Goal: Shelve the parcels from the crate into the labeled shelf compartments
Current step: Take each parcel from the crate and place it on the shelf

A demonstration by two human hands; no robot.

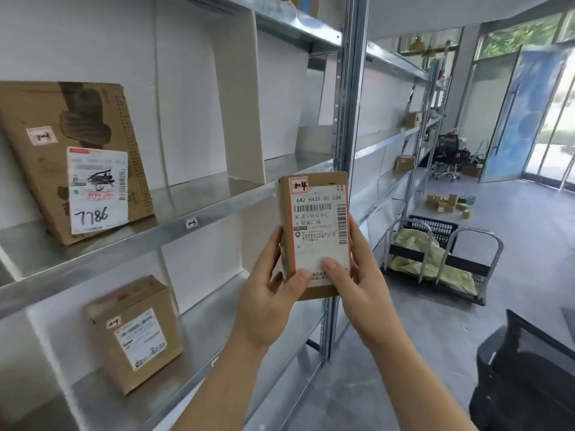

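Note:
A small brown cardboard parcel with a white shipping label and a handwritten tag on its top stands upright in front of the metal shelf. My left hand grips its lower left side, thumb on the label. My right hand grips its lower right side, thumb on the label too. A large parcel marked 7786 leans in the upper left compartment. Another small parcel stands on the shelf level below. A small tag is stuck on the shelf edge. The black crate sits on a cart at the right.
A trolley with yellow bags stands on the floor to the right. White dividers split the shelf levels. Several small boxes lie on the floor farther back. A black chair is at the lower right, glass doors beyond.

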